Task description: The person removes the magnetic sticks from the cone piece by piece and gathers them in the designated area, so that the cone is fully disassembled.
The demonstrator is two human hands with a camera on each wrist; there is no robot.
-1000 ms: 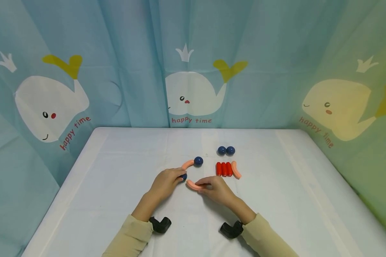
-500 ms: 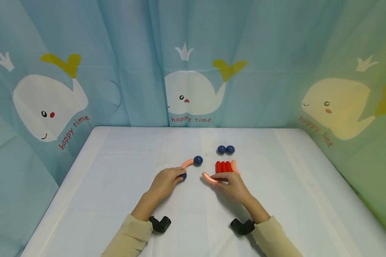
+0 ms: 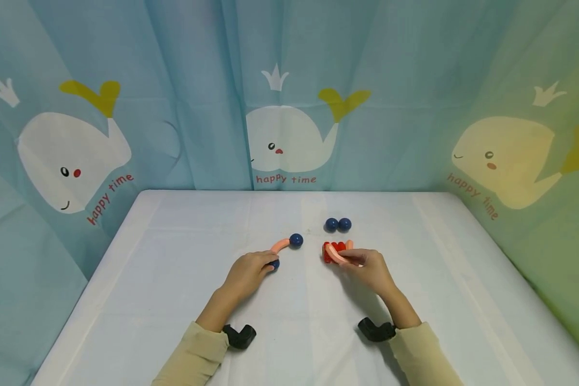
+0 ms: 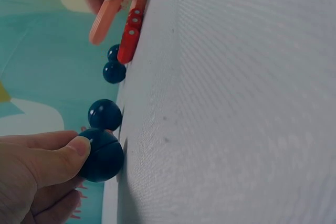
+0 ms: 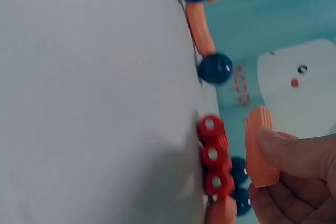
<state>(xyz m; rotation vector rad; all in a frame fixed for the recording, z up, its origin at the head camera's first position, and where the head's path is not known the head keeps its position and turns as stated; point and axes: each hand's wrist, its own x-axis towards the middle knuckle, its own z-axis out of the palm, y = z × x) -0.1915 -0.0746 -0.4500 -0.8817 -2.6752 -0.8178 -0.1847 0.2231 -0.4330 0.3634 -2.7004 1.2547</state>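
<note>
In the head view, my left hand (image 3: 245, 276) pinches a dark blue ball (image 4: 103, 156) between thumb and fingers, low on the white table. A curved orange rod (image 3: 280, 246) runs from that ball to a second blue ball (image 3: 296, 240). My right hand (image 3: 370, 271) pinches another curved orange rod (image 5: 258, 150), raised off the table and partly covering the red rods in the head view. Beneath it lie three short red rods (image 5: 211, 154) side by side, with round silvery spots on their ends. One more orange rod (image 3: 349, 244) rests against their right side, partly hidden.
Two touching blue balls (image 3: 338, 225) sit behind the red rods. The white table (image 3: 173, 236) ends at a light blue curtain (image 3: 212, 107) printed with whales. Black wrist mounts (image 3: 240, 336) are strapped to both forearms.
My right hand has carried the curved orange rod rightward and away from me, from beside the left hand to over the red rods. My left hand has stayed on its ball.
</note>
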